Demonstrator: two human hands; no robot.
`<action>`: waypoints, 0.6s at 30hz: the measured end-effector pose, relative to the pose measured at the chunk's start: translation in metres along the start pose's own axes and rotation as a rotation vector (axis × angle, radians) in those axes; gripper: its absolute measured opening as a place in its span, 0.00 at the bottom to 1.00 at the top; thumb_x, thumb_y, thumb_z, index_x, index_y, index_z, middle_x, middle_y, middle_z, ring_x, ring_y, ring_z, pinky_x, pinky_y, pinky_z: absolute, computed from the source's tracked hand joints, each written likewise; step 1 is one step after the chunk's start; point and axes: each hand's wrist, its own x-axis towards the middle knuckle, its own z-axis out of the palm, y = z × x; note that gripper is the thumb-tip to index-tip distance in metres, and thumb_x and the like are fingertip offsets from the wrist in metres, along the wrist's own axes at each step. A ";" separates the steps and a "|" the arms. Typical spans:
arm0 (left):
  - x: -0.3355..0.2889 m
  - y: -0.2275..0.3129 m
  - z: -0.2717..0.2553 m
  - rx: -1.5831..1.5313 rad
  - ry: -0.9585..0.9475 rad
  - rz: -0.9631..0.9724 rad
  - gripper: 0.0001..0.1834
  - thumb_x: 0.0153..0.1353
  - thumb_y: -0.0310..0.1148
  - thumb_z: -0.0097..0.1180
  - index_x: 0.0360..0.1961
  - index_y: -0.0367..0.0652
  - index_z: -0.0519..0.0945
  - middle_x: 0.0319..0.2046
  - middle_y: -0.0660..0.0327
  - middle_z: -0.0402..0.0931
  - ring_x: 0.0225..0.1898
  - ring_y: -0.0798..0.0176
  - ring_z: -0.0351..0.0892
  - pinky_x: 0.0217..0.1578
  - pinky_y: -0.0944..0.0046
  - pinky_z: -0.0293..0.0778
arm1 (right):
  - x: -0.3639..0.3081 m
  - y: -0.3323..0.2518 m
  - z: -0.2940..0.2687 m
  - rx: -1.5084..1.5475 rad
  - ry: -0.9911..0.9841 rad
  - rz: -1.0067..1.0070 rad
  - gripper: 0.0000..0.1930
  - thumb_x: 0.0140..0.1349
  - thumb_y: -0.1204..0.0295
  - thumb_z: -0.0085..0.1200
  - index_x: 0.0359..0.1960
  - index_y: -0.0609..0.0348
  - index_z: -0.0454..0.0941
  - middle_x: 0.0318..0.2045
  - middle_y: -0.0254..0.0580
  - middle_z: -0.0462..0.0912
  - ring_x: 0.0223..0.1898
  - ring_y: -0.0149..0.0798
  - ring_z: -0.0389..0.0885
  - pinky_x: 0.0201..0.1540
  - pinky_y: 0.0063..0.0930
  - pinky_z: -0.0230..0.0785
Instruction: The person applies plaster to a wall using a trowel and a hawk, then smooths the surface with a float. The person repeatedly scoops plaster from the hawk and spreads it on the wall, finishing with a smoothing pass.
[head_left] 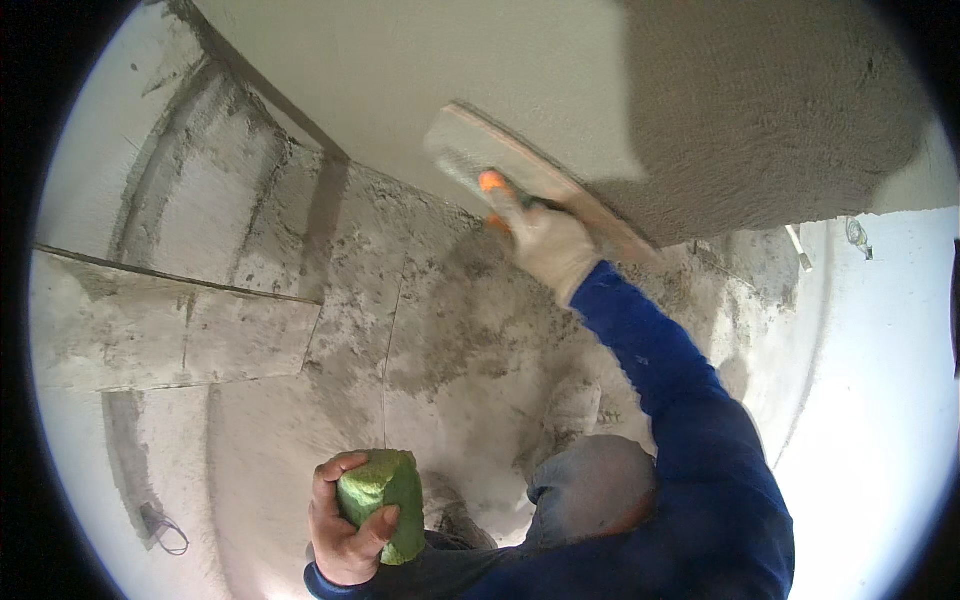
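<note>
The person is wearing a deep blue long-sleeved top, its fabric creasing in soft folds along the right sleeve (680, 370) and showing again as a narrow blue cuff at the left wrist (325, 582). The right hand (548, 243) is wearing a pale, off-white work glove with bright orange fingertips, its surface looking dusty and grey-smudged, while the left hand (350, 520) is going bare, with no glove on it. Below, light grey trousers are showing over a bent knee (590, 480), looking dusty and dulled with pale powder.
</note>
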 end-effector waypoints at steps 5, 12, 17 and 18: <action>-0.002 0.004 0.011 -0.013 0.063 0.031 0.36 0.46 0.36 0.71 0.54 0.39 0.66 0.43 0.53 0.75 0.42 0.60 0.77 0.44 0.61 0.76 | 0.046 -0.028 0.072 0.114 -0.339 0.126 0.28 0.72 0.55 0.34 0.72 0.37 0.47 0.29 0.46 0.81 0.28 0.44 0.84 0.22 0.43 0.74; 0.009 0.003 0.016 -0.027 0.016 0.003 0.33 0.49 0.35 0.69 0.53 0.35 0.67 0.44 0.52 0.77 0.44 0.61 0.77 0.47 0.62 0.73 | 0.037 -0.015 0.103 0.032 -0.311 0.082 0.28 0.72 0.51 0.32 0.71 0.45 0.51 0.37 0.53 0.81 0.30 0.46 0.85 0.27 0.43 0.78; 0.011 0.007 0.009 -0.007 -0.060 0.059 0.30 0.50 0.31 0.67 0.53 0.36 0.67 0.42 0.55 0.77 0.43 0.63 0.76 0.48 0.64 0.72 | 0.013 0.002 0.100 0.046 -0.213 0.017 0.29 0.71 0.54 0.36 0.71 0.45 0.50 0.35 0.55 0.81 0.30 0.50 0.84 0.30 0.46 0.77; 0.007 0.008 0.005 0.016 -0.046 0.057 0.30 0.50 0.31 0.67 0.53 0.36 0.67 0.42 0.55 0.77 0.43 0.63 0.76 0.48 0.64 0.72 | 0.005 0.006 0.095 0.079 -0.253 0.045 0.29 0.71 0.54 0.37 0.71 0.44 0.50 0.33 0.55 0.81 0.30 0.51 0.84 0.29 0.46 0.77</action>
